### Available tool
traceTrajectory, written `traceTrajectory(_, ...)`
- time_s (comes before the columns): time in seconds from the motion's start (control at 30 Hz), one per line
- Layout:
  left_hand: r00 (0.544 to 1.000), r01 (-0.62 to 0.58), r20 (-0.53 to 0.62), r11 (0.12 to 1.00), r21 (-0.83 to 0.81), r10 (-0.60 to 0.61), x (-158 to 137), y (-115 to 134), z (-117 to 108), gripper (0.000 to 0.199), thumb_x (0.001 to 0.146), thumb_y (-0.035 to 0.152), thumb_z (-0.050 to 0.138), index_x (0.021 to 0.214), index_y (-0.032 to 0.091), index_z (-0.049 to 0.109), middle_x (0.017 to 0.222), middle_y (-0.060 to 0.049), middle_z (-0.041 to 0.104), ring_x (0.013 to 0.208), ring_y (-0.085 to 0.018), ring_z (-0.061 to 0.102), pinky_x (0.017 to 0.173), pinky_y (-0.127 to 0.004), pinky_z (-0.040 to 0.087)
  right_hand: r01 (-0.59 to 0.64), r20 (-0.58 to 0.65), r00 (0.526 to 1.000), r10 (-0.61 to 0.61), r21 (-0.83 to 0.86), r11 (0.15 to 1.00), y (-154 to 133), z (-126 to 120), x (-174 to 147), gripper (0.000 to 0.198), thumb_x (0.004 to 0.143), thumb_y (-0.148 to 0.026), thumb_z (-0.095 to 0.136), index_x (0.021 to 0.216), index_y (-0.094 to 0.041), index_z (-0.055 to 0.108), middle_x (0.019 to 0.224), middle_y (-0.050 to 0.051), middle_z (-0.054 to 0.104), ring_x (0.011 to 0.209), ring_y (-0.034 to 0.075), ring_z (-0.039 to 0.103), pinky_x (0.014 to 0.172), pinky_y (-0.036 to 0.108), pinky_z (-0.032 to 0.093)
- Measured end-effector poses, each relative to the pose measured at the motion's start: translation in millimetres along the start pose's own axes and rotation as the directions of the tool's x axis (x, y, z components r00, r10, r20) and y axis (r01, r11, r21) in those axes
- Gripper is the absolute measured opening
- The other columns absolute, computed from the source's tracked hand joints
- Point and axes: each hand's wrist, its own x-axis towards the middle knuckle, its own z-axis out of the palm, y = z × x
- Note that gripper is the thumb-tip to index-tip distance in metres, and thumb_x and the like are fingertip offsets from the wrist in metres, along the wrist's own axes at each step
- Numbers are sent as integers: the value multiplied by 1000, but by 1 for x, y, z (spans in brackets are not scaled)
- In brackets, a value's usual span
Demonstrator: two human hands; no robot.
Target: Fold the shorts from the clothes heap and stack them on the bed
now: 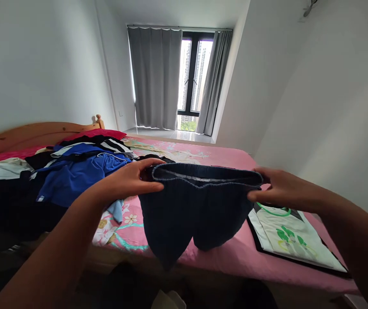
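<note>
A pair of dark navy shorts (200,210) hangs in the air over the near edge of the bed, held by its elastic waistband. My left hand (135,176) grips the waistband's left end, thumb on the near side. At the right end, my right hand (269,184) pinches the waistband the same way. Between them the waist opening gapes toward me, showing a pale strip inside. Both legs dangle downward, the left one past the mattress edge. Some fingers of each hand are hidden behind the cloth.
A pink flowered sheet (132,234) covers the bed. Loose clothes, including a blue garment (81,171), are heaped at the left before the wooden headboard (42,133). Folded at the right lies a white T-shirt (290,236) with green prints. Grey curtains (155,77) flank the window behind.
</note>
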Motion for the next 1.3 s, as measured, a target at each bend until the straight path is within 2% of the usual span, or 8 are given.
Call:
traceTrajectory(0.27, 998, 60, 14, 998, -7, -60, -19, -3, -17, 28, 72, 42, 67, 84, 17, 70, 55, -1, 60, 48, -15, 56, 45, -22, 44, 63, 52, 997, -51, -272, 960, -15, -7, -22, 44, 85, -62, 42, 71, -23, 58, 60, 0, 61, 50, 14, 54, 49, 25, 39)
traceTrajectory(0.4, 978, 190, 98, 978, -81, -182, -29, -6, -19, 30, 72, 47, 66, 78, 18, 67, 41, 2, 51, 35, -14, 49, 37, -23, 40, -37, 94, 994, 48, -109, 993, -25, -11, -35, 49, 86, -64, 38, 68, -22, 55, 51, 0, 57, 47, 13, 53, 49, 25, 42)
traceTrajectory(0.57, 951, 184, 240, 980, 71, -196, -8, -39, -4, 37, 75, 52, 60, 81, 16, 65, 63, 0, 59, 51, -15, 56, 47, -23, 43, -125, 324, 944, 61, 181, 975, 3, 23, -13, 41, 88, -59, 40, 85, -20, 53, 64, 1, 64, 59, 16, 60, 55, 26, 46)
traceTrajectory(0.7, 998, -59, 44, 879, 473, 43, 39, -50, 1, 35, 82, 49, 49, 79, 17, 66, 65, 1, 58, 64, -15, 56, 58, -22, 40, 25, 24, 999, -22, -116, 993, 32, 43, 34, 36, 91, -49, 39, 84, -18, 56, 78, 4, 64, 71, 17, 59, 63, 26, 40)
traceTrajectory(0.83, 912, -66, -224, 663, 746, 343, 69, -25, -6, 39, 88, 47, 43, 90, 18, 69, 75, -4, 65, 74, -19, 59, 67, -26, 40, 0, -361, 923, -129, -336, 942, 36, 31, 64, 42, 93, -50, 33, 99, -18, 60, 80, 7, 62, 67, 18, 53, 60, 28, 31)
traceTrajectory(0.93, 868, -21, -282, 598, 802, 409, 69, -19, -2, 38, 89, 46, 45, 97, 19, 69, 85, -6, 69, 83, -22, 62, 73, -28, 42, -59, -455, 883, -117, -354, 933, 40, 32, 66, 43, 93, -49, 34, 112, -21, 59, 77, 7, 62, 67, 20, 52, 61, 29, 31)
traceTrajectory(1.07, 919, -8, -262, 677, 735, 294, 44, -73, 39, 30, 88, 33, 52, 112, 20, 65, 107, -7, 68, 97, -22, 62, 85, -30, 44, -84, -327, 944, -41, -359, 930, 78, 90, 45, 35, 90, -35, 44, 119, -23, 58, 94, 9, 65, 79, 23, 59, 67, 31, 38)
traceTrajectory(1.3, 978, 204, -96, 762, 614, -184, -48, -228, 173, 39, 81, 10, 51, 117, 22, 61, 112, -8, 63, 106, -21, 59, 91, -32, 46, -60, -56, 997, 48, -242, 968, 180, 277, -59, 40, 77, -12, 43, 110, -22, 63, 96, 7, 67, 88, 20, 63, 80, 32, 49)
